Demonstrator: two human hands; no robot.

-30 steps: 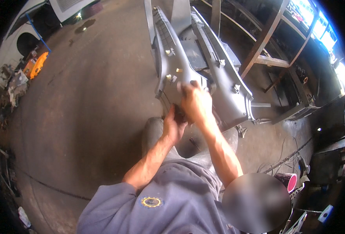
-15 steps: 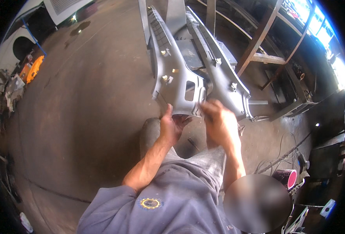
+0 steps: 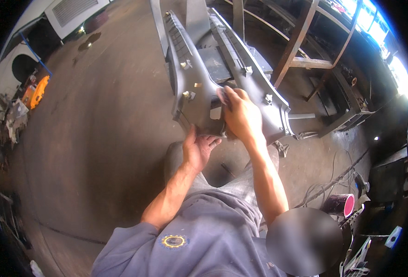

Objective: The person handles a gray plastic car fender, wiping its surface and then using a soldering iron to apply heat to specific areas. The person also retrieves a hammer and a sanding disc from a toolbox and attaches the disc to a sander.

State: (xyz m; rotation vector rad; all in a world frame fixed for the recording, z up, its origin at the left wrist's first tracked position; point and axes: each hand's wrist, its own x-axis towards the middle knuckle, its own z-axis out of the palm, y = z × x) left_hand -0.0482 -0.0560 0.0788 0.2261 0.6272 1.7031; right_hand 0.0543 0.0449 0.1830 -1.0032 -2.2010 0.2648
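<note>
Two long grey moulded plastic trim panels lie side by side ahead of me. At the bottom end of the left trim panel (image 3: 193, 111), my left hand (image 3: 198, 150) grips the edge, thumb on top and fingers underneath. My right hand (image 3: 242, 113) is closed at this panel's right edge, beside its rectangular opening. From its fingertips shows a thin reddish-brown piece (image 3: 222, 95), like a folded abrasive sheet, pressed to the edge above the opening. The right trim panel (image 3: 254, 90), with pale clips, lies just beyond my right hand.
A dark stand (image 3: 213, 62) is under the panels. Rusty metal framing (image 3: 301, 46) rises at the right. A dark can (image 3: 340, 204) with a pink-red end and loose cables (image 3: 326, 187) are at lower right. An orange part (image 3: 39, 91) lies among clutter at far left.
My right hand has moved up along the left panel's right edge, from its lower corner to above the opening. My left hand keeps its grip. The whole view has shifted slightly.
</note>
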